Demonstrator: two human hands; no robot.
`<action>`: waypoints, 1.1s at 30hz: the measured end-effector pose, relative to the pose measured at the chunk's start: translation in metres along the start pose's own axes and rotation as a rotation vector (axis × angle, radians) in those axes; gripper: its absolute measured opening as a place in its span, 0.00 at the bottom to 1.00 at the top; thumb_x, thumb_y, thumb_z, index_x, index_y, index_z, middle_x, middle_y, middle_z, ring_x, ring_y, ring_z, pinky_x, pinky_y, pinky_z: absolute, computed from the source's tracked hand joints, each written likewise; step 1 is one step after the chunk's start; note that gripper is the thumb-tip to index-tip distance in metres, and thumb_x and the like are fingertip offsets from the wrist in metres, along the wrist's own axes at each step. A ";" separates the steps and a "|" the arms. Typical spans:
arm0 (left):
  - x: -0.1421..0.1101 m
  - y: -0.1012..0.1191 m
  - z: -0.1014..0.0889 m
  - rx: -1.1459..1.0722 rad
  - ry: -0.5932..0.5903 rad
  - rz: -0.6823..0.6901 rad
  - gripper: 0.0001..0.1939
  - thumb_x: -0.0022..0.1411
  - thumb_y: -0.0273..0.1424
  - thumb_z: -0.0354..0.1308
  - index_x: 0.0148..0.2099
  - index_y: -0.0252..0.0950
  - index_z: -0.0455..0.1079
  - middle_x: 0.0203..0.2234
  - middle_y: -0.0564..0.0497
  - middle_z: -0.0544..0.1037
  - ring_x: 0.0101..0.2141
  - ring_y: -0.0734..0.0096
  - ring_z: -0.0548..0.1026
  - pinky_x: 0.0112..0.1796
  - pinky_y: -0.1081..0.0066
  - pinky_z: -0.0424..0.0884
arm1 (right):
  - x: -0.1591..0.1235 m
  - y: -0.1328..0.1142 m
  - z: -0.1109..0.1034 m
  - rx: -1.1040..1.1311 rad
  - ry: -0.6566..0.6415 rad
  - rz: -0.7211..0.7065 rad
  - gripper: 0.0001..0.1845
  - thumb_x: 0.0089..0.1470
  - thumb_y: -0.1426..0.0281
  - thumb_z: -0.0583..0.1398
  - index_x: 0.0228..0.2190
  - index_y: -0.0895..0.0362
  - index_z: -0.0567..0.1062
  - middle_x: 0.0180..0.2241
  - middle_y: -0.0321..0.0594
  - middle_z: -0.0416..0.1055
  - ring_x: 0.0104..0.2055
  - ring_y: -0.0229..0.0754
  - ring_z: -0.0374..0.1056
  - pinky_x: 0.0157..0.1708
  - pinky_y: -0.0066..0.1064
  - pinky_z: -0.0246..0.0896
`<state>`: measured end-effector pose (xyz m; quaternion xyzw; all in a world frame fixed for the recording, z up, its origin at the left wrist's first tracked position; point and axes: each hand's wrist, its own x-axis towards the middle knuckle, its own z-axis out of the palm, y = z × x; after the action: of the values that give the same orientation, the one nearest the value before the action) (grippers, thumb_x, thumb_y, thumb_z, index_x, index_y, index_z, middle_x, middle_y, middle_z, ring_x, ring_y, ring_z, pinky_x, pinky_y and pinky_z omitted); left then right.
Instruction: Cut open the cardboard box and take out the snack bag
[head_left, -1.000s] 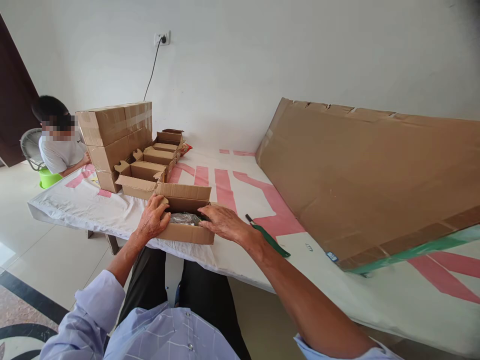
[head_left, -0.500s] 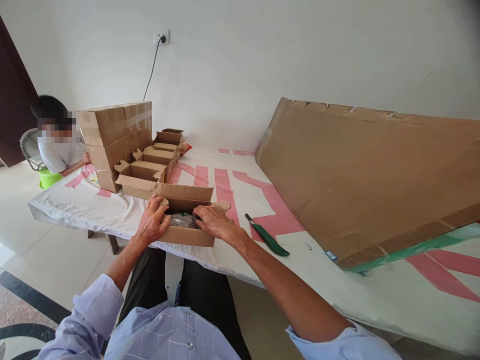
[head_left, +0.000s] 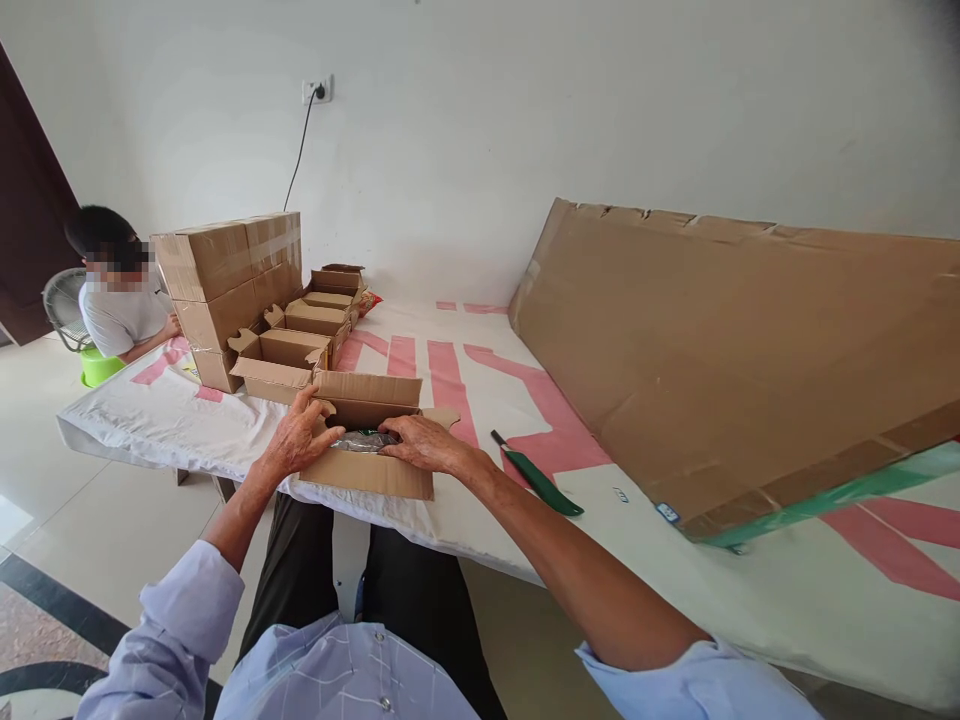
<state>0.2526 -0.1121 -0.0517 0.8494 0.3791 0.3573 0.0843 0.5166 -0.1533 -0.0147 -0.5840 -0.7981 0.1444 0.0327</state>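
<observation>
No legible text, brand or number. Desk cloth [head_left: 285,435]: broad red strokes [head_left: 448,385], no word readable; small outlined mark [head_left: 620,495], too small. Blue-and-white label [head_left: 666,513] at lower corner of large cardboard [head_left: 720,350]: too small. Wrapped item [head_left: 364,441] in open box [head_left: 367,475]: green marking, unreadable.

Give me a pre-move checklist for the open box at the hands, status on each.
1. Left hand at box's left end: ok.
2. Right hand at the wrapped item: ok.
3. Wrapped item inside box: ok.
4. Box flaps off the opening: ok, spread open.
5. Green curved tool clear of both hands: ok, lying to the right.
6. Item flat on box bottom: cannot tell, hidden.
</observation>
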 end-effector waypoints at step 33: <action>0.043 -0.119 0.005 -0.597 0.224 -1.109 0.31 0.62 0.41 0.73 0.58 0.38 0.62 0.45 0.42 0.79 0.39 0.62 0.82 0.38 0.66 0.82 | -0.013 0.016 0.002 0.018 -0.069 -0.048 0.29 0.59 0.64 0.63 0.61 0.55 0.77 0.58 0.51 0.78 0.62 0.58 0.72 0.58 0.41 0.64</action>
<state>0.2063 0.0022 -0.0814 0.4246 0.6529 0.4374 0.4496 0.5352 -0.1613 -0.0198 -0.5592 -0.8111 0.1708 0.0140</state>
